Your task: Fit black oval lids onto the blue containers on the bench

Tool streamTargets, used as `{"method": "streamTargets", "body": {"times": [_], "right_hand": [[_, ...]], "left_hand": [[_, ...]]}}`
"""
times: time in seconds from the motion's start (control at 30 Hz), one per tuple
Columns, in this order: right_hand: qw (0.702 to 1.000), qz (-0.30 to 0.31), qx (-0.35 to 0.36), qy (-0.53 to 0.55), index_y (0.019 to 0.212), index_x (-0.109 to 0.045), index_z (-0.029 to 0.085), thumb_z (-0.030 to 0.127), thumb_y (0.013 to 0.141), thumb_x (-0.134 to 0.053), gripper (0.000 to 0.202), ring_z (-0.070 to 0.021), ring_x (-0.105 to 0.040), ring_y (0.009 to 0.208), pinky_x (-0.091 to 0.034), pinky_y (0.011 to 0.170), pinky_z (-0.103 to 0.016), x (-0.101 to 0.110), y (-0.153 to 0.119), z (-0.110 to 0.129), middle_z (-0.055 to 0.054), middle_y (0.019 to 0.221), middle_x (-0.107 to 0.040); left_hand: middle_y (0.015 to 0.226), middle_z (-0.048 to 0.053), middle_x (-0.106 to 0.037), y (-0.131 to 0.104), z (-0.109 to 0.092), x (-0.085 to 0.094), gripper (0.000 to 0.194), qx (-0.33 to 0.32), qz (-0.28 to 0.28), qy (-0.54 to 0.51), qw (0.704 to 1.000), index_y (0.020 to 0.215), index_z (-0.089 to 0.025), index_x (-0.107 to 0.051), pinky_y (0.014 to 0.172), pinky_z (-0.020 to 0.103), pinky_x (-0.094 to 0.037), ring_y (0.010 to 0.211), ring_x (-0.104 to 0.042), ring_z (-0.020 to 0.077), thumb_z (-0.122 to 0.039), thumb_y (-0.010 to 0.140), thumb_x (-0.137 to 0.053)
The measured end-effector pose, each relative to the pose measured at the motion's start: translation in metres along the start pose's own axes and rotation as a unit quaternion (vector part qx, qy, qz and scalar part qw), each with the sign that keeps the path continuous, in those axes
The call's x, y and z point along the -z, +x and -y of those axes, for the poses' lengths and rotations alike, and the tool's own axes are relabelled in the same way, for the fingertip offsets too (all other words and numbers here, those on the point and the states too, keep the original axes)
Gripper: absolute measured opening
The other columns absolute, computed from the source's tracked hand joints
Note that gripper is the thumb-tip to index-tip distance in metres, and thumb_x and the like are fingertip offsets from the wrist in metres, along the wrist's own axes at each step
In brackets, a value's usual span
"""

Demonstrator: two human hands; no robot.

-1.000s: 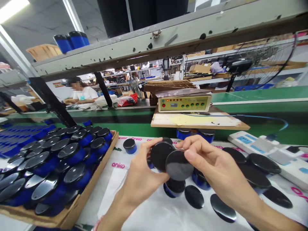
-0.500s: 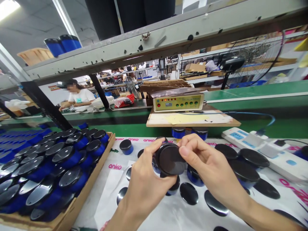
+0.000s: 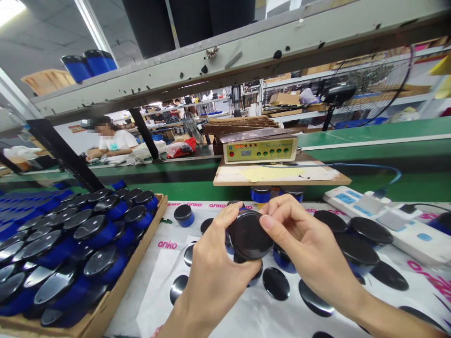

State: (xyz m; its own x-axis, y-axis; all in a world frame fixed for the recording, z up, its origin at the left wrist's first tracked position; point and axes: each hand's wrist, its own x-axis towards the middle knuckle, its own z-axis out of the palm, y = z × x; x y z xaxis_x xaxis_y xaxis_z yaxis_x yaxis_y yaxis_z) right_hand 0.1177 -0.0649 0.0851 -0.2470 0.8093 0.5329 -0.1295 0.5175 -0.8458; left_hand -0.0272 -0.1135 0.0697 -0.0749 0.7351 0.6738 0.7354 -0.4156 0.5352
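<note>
My left hand (image 3: 216, 263) is closed around a squat round unit (image 3: 251, 237) with a dark, flat top turned towards me. Its sides are mostly covered by my fingers. My right hand (image 3: 310, 246) pinches at the upper right rim of that top, thumb in front and fingertips curled behind. Below the hands, thin glossy black discs (image 3: 276, 284) lie on the white sheet (image 3: 246, 314). Close by stand more blue units with black tops, one being the short cylinder (image 3: 184, 215) to the left.
A cardboard tray (image 3: 132, 256) on the left is packed with black-topped blue units (image 3: 102, 260). A yellow control box (image 3: 260, 150) sits on a raised board (image 3: 282, 177). At right lies a white power strip (image 3: 391, 220). A shelf beam (image 3: 158, 77) crosses above; a person (image 3: 118, 141) sits beyond.
Both hands keep their hold on the round unit, with its top tilted very slightly. The whole view has shifted a little; otherwise nothing has visibly moved.
</note>
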Motion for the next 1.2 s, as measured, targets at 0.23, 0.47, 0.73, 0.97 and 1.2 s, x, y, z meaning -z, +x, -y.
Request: {"method": "streamTargets", "body": {"times": [0.23,0.47,0.73,0.97,1.2], "right_hand": [[1.0,-0.001,0.012,-0.009,0.068,-0.047,0.021,0.028,0.088,-0.058,0.024,-0.0143,-0.054,0.081,-0.047,0.073,-0.027,-0.002,-0.002,-0.003,-0.001,0.082,-0.049],[0.991,0.001,0.085,-0.102,0.07,-0.043,0.021,0.022,0.089,-0.055,0.022,-0.0145,-0.054,0.079,-0.047,0.07,-0.028,0.0,-0.002,-0.006,-0.001,0.082,-0.048],[0.919,0.083,0.055,-0.381,0.052,-0.03,0.021,0.057,0.082,-0.055,0.054,-0.0091,-0.034,0.042,-0.023,0.041,-0.025,0.018,0.008,-0.002,0.004,0.047,-0.039],[0.873,0.201,-0.059,-0.44,0.057,-0.041,0.021,0.064,0.077,-0.057,0.05,-0.0131,-0.043,0.047,-0.021,0.044,-0.026,0.027,0.019,-0.015,0.002,0.052,-0.052],[0.846,0.209,-0.072,-0.485,0.07,-0.049,0.023,0.056,0.088,-0.045,0.038,-0.0169,-0.051,0.053,-0.03,0.048,-0.028,0.056,0.027,-0.024,0.0,0.064,-0.057]], "left_hand": [[0.124,0.006,-0.061,-0.002,0.001,-0.002,0.066,-0.02,-0.015,0.012,1.0,0.126,-0.025,-0.041,0.086,0.039,-0.057,0.109,-0.061,0.0244,-0.017,0.069,-0.072],[0.123,0.007,-0.061,-0.002,0.002,-0.004,0.064,-0.06,-0.041,0.035,0.997,0.125,-0.025,-0.041,0.088,0.039,-0.057,0.111,-0.061,0.0249,-0.017,0.069,-0.072],[0.116,0.007,-0.065,-0.015,0.006,-0.007,0.068,-0.094,-0.026,0.069,0.993,0.127,-0.023,-0.039,0.08,0.031,-0.059,0.1,-0.066,0.0228,-0.022,0.068,-0.072],[0.124,0.006,-0.057,0.023,0.045,0.008,0.056,0.004,0.154,0.163,0.975,0.129,-0.026,-0.041,0.092,0.032,-0.05,0.113,-0.057,0.0222,-0.028,0.078,-0.062],[0.116,0.009,-0.058,0.139,0.18,-0.002,0.039,0.233,0.205,0.309,0.899,0.119,-0.015,-0.052,0.088,0.045,-0.049,0.102,-0.058,0.0233,-0.035,0.086,-0.06]]}}
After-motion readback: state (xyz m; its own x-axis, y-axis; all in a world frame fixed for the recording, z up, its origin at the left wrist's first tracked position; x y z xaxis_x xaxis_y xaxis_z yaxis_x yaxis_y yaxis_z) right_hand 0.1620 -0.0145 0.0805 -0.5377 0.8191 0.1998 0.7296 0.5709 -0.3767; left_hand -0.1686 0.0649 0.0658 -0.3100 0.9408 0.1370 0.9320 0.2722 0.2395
